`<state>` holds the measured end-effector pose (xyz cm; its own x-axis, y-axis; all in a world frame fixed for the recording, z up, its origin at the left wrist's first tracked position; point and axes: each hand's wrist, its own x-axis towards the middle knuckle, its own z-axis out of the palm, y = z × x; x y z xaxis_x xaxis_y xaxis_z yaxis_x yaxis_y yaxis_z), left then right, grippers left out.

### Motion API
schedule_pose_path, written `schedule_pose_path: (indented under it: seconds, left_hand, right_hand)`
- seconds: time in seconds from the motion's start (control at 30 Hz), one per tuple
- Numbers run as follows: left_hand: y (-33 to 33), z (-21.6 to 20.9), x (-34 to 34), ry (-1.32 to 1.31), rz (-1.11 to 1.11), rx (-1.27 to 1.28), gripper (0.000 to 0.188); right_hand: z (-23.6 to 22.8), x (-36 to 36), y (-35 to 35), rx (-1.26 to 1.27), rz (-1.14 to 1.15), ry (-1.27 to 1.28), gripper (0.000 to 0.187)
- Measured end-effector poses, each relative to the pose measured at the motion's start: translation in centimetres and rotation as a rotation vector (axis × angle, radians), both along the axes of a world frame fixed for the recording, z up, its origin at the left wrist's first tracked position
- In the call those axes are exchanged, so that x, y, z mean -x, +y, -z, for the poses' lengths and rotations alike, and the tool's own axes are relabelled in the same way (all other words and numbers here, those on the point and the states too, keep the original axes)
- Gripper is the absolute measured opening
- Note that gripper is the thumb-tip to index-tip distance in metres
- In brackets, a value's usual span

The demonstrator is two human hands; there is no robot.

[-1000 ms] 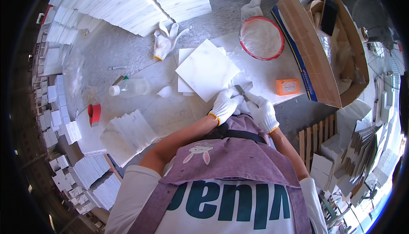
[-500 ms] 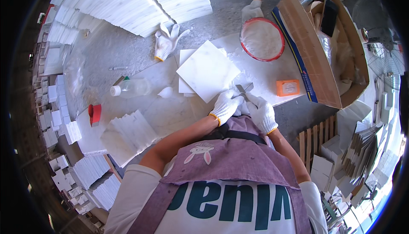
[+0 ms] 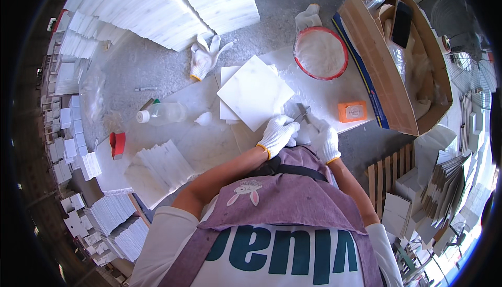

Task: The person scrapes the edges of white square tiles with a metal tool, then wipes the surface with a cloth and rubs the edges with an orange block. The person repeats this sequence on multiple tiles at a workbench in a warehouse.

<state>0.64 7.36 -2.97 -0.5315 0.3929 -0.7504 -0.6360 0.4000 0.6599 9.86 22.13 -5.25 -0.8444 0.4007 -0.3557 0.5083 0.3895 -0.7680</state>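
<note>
Both my hands wear white knit gloves with yellow cuffs and meet at the table's front edge, close to my apron. My left hand [image 3: 278, 133] is closed, its fingers curled beside the near corner of the top tile. On the other side my right hand [image 3: 323, 138] is closed too, its fingers at a small grey metal blade [image 3: 301, 113] that sticks out between the hands. What the left fingers hold is hidden. Just ahead lies a square white marble tile [image 3: 255, 92], turned cornerwise on other white tiles [image 3: 226, 110].
A red-rimmed bowl of white powder [image 3: 320, 53] and an orange box [image 3: 352, 112] lie right, beside a cardboard carton [image 3: 361, 52] holding a phone [image 3: 401, 23]. Leftward are a loose glove [image 3: 204, 58], clear bottle [image 3: 164, 113], red tape roll [image 3: 117, 145] and stacked tiles [image 3: 159, 169].
The blade now shows narrower, turned more edge-on, and my fingers have shifted slightly apart. Items on the table appear a little lower in the view.
</note>
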Motion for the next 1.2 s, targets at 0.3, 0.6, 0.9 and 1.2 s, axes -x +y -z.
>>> schedule_pose_path:
  seconds: [0.3,0.6,0.9,1.2]
  left_hand:
    - [-0.1,-0.4,0.1,0.01,0.019,0.005,0.033]
    - [-0.1,0.2,-0.1,0.017,-0.014,-0.022,0.034]
    - [0.0,0.0,0.1,-0.009,-0.008,-0.014,0.035]
    - [-0.2,0.5,-0.3,0.008,-0.008,-0.027,0.034]
  right_hand:
    - [-0.2,0.0,0.7,-0.045,-0.042,0.028,0.035]
    - [0.5,0.6,2.2,-0.106,-0.099,0.023,0.033]
    - [-0.9,0.9,2.9,-0.117,-0.06,0.013,0.037]
    - [1.1,-0.5,2.5,-0.026,-0.043,-0.031,0.038]
